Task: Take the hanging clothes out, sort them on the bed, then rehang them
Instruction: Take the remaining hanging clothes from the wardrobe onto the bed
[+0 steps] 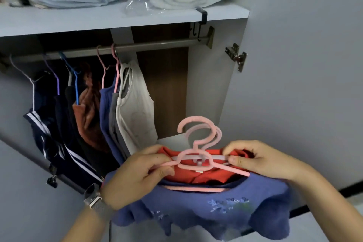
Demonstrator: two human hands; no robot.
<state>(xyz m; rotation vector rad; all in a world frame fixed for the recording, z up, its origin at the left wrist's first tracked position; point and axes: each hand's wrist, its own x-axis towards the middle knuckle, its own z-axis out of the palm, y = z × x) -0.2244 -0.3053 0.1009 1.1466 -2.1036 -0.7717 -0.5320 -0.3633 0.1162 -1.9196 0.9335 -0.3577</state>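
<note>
- My left hand (137,171) and right hand (261,160) each pinch one end of the pink hangers (198,160)
- Clothes (206,202) between them: light, limp; I judge the stiff hangers the best hold

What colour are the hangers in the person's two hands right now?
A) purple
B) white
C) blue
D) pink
D: the left hand and right hand grip pink hangers that carry a red garment and a blue top; the purple and blue hangers hang on the rail.
</note>
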